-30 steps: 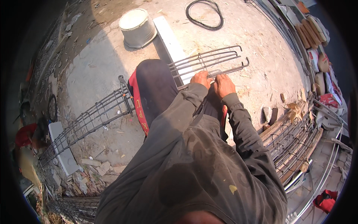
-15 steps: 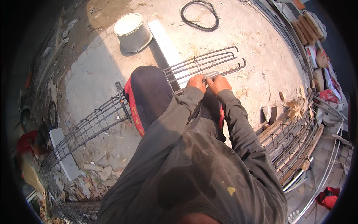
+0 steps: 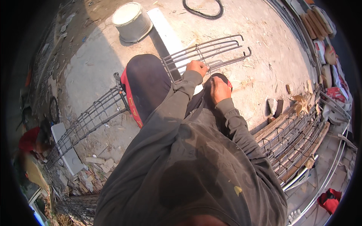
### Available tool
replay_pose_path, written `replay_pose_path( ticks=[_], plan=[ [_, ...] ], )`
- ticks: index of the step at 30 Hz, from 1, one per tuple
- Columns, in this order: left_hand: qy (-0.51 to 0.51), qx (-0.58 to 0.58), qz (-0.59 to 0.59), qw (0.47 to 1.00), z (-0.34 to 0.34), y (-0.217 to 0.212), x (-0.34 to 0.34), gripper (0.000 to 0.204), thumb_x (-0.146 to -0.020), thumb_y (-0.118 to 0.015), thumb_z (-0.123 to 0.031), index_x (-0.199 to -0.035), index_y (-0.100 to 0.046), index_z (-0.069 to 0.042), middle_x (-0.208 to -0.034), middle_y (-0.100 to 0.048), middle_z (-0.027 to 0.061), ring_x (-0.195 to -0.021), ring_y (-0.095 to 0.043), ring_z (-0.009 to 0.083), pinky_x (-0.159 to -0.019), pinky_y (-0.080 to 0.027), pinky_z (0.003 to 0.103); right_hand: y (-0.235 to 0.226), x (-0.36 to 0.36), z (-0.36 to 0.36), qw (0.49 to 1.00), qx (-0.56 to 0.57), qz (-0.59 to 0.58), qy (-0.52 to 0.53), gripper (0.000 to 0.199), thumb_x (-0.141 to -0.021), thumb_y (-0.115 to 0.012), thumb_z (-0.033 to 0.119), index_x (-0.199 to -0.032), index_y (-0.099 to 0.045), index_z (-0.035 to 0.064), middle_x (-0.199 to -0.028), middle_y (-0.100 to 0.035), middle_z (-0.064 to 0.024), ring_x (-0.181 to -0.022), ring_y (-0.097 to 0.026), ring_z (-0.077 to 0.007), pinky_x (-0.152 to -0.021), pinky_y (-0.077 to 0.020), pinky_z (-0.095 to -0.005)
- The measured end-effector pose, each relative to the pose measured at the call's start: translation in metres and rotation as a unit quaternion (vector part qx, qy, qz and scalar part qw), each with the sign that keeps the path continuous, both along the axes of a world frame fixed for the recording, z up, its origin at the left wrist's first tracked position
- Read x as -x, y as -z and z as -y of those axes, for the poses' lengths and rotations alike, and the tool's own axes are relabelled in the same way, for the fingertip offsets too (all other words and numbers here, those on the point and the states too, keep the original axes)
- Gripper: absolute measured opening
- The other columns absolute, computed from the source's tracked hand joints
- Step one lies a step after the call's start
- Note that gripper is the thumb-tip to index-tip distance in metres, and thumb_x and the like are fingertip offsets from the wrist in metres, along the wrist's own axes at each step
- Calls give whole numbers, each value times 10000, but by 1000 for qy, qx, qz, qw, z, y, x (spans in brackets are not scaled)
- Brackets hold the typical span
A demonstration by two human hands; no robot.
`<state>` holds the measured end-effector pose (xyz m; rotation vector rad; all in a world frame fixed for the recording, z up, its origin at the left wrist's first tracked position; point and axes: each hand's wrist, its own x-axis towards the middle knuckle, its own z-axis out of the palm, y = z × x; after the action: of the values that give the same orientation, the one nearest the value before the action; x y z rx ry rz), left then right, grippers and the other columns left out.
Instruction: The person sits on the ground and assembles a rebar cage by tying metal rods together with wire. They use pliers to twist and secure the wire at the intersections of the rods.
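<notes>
A long rebar cage (image 3: 223,48) of thin steel bars and square ties lies across in front of my knees, its hooked bar ends pointing right. My left hand (image 3: 197,67) is closed at a cross tie of this cage. Held back above my right knee, apart from the bars, is my right hand (image 3: 221,90), fingers curled; whether anything small is in it is hidden. Left of my left knee, a pincer-like tool (image 3: 118,82) with a bit of orange on it rests at the cage, whose other part (image 3: 94,113) runs off to the lower left.
A white-topped bucket (image 3: 132,23) stands beside a pale block (image 3: 164,28) under the cage. Beyond lies a coil of black wire (image 3: 205,15). Timber and rebar cages (image 3: 290,139) are stacked at the right. A person in red (image 3: 30,141) bends at the cage's far left end.
My right hand has drawn away from the tie, back toward my body over the right knee. My left hand stays at the cage. The view has shifted slightly.
</notes>
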<state>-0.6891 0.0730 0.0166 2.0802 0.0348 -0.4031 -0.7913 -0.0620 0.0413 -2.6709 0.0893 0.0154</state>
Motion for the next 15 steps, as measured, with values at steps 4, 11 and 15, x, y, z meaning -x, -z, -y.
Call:
replay_pose_path(
  ticks=[4,11,15],
  plan=[
    [-4,4,-4,1000,1,6,-5,226,-819,-820,-290,-873,-808,-71,-858,-760,174,-839,-741,337,-813,-575,422,-21,-28,-12,996,65,-9,-59,189,-989,-527,207,-968,-612,40,-962,-688,-229,-860,-679,-450,-726,-518,-554],
    [4,-8,15,1000,9,-2,-5,222,-819,-818,-286,-861,-805,-68,-860,-758,179,-850,-741,339,-820,-577,422,4,-61,38,990,105,-80,42,209,-955,-589,210,-1012,-732,69,-939,-713,-223,-914,-687,-427,-777,-533,-552],
    [-17,1,21,1000,-1,6,-8,240,-820,-812,-302,-850,-803,-64,-862,-757,186,-846,-740,351,-825,-580,424,-19,-86,41,974,17,-114,-193,250,-917,-633,267,-983,-753,58,-997,-702,-226,-993,-669,-411,-866,-535,-489]
  ],
)
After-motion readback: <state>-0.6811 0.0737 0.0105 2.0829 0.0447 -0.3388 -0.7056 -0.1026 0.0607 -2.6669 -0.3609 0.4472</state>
